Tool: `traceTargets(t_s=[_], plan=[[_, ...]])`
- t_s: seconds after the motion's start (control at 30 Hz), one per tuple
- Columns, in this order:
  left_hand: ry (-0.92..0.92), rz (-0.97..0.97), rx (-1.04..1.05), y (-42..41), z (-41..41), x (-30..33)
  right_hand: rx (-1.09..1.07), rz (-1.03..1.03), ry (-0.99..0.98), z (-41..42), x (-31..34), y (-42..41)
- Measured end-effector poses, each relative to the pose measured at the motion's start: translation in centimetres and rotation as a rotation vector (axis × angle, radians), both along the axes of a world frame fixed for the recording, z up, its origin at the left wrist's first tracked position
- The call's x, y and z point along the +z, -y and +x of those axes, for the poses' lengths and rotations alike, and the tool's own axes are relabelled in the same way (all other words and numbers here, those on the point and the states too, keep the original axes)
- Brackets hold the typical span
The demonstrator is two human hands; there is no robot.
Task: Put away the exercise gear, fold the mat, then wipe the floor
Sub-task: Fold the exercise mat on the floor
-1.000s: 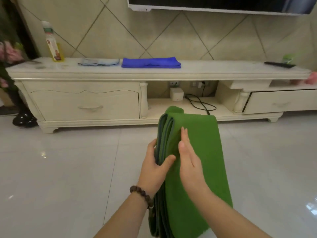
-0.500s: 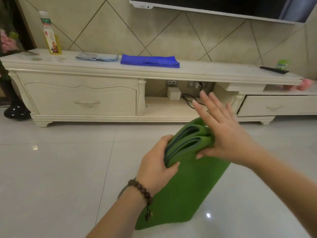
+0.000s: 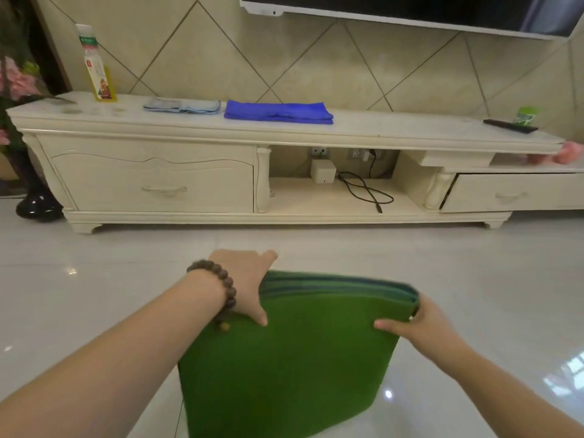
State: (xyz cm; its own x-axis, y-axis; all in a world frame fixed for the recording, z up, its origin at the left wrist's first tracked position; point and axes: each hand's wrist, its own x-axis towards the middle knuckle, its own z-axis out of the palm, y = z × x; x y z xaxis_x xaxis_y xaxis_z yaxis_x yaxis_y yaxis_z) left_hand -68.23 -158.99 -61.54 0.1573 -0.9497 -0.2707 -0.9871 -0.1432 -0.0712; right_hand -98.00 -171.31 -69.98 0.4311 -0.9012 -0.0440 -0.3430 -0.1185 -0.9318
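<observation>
Holding the folded green mat [image 3: 284,352] above the tiled floor [image 3: 94,311]. Left hand [image 3: 246,286] grips its left edge. Right hand [image 3: 423,324] grips the right edge.

Soft, even indoor light; bright glare spots gleam on the glossy floor [image 3: 94,311] right of the mat [image 3: 284,358]; edges bow, slight blur.
</observation>
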Motion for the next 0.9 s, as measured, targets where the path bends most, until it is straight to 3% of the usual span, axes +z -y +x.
traceTargets(t_s=[0.13,0.23,0.3,0.37,0.43,0.53,0.7,0.9], plan=[[0.077,0.029,0.025,0.0,1.9,-4.9,0.033,0.06,-0.148,-0.5,-2.5,0.5],[0.09,0.026,0.039,0.3,1.9,-5.5,0.104,-0.071,-0.229,-0.2,0.4,1.1],[0.076,-0.027,0.032,0.2,1.8,-5.8,0.155,-0.359,-0.479,1.2,2.4,0.6],[0.032,-0.063,0.021,0.0,1.7,-6.0,0.299,-0.697,-0.886,3.7,3.1,-0.3],[-0.025,-0.036,0.012,-0.3,1.7,-5.9,0.429,-0.802,-1.12,6.2,2.4,-0.6],[0.007,-0.041,-0.052,-0.9,1.3,-6.0,0.423,-0.738,-1.12,8.3,3.0,0.1],[0.056,-0.255,-0.122,-0.1,1.8,-2.6,0.359,-0.792,-1.024,6.5,5.8,0.9],[-0.032,-0.041,0.04,-1.1,1.0,-6.4,0.526,-0.725,-1.091,6.9,2.6,0.0]])
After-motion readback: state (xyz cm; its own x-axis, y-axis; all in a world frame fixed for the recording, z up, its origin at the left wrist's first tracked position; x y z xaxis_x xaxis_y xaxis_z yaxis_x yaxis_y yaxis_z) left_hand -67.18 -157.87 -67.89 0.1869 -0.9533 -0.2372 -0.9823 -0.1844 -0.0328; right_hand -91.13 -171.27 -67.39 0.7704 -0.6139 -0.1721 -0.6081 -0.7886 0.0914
